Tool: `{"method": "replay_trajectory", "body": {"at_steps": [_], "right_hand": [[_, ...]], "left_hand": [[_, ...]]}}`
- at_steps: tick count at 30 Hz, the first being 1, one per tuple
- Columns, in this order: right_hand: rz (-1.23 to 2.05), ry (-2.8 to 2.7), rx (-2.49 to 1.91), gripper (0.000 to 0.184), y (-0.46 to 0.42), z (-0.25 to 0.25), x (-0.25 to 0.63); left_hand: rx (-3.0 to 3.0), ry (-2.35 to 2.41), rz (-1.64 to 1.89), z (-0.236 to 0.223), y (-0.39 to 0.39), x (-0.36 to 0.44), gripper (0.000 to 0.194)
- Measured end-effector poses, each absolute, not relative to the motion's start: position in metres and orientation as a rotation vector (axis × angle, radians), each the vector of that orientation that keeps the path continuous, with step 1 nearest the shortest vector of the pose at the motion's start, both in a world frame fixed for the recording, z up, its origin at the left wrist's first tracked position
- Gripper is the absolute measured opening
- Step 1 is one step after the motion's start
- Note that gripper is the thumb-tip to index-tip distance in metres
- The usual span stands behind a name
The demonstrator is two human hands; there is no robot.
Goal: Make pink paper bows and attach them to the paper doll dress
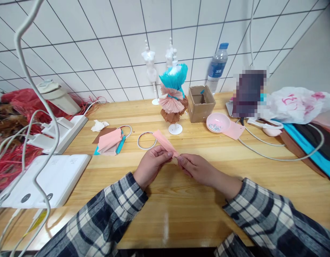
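My left hand and my right hand meet over the middle of the wooden table. Both pinch the near end of a folded pink paper strip, which slants up and away to the left. Just behind it lies a white ring. Farther back stands a small mannequin dressed in fanned teal, pink and brown paper, on a round white base.
Folded pink and teal papers lie at the left, next to a power strip and a white flat device. A cardboard box, pink dish, water bottle, cables and a plastic bag fill the right.
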State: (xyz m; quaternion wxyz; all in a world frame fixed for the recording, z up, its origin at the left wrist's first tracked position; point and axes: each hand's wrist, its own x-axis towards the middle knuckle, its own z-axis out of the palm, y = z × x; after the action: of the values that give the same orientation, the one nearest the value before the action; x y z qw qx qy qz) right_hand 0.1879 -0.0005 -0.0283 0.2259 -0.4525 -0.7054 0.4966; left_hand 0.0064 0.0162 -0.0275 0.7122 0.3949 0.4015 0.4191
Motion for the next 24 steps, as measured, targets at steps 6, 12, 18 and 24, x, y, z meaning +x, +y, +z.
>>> {"method": "replay_trajectory", "body": {"at_steps": [6, 12, 18, 24], "right_hand": [[1.432, -1.916, -1.226, 0.049, 0.0008, -0.0296, 0.1887], [1.553, -1.845, -1.223, 0.048, 0.0017, -0.0284, 0.1887], [1.579, -1.859, -1.246, 0.048, 0.0032, -0.0253, 0.1889], [1.545, -1.905, -1.254, 0.045, 0.0058, -0.0262, 0.1898]], "left_hand": [[0.873, 0.908, 0.917, -0.0273, 0.0163, 0.0055, 0.019], [0.884, 0.895, 0.902, -0.0268, 0.0158, 0.0045, 0.016], [0.86, 0.891, 0.888, -0.0244, 0.015, 0.0051, 0.017], [0.841, 0.899, 0.893, -0.0238, 0.0141, 0.0037, 0.015]]}}
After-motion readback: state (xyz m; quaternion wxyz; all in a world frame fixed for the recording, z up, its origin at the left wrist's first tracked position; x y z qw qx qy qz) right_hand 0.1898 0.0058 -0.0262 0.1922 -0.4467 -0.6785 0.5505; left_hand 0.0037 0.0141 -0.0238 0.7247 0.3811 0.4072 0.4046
